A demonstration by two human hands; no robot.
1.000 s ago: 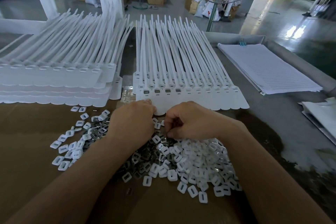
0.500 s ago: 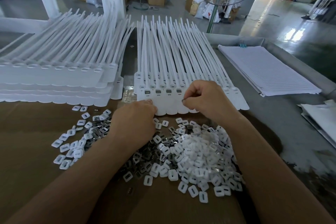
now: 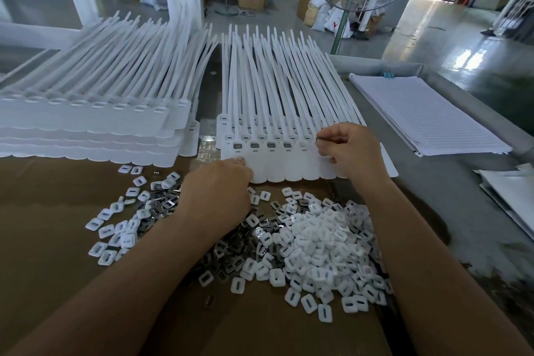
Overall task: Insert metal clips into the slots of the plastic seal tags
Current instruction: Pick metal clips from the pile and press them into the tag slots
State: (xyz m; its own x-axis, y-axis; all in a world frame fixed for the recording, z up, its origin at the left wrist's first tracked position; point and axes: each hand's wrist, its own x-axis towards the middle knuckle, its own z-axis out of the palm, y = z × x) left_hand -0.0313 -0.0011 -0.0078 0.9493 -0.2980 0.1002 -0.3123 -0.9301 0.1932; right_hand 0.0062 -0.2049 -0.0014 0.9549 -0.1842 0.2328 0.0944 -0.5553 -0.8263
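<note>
Head view: right hand, up from pile, pinches metal clip at fifth slot; left hand on seal tags, curl unclear.

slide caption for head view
Right hand pinches a small metal clip over white plastic seal tags; left hand touches their edge.

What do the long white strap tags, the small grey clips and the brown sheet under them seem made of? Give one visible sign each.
Long white strap tags: likely moulded plastic, matte, uniformly white, with thin bending straps. Small grey clips: probably metal, shiny, catching bright glints. Brown sheet: apparently cardboard, dull, with a fold line.
</note>
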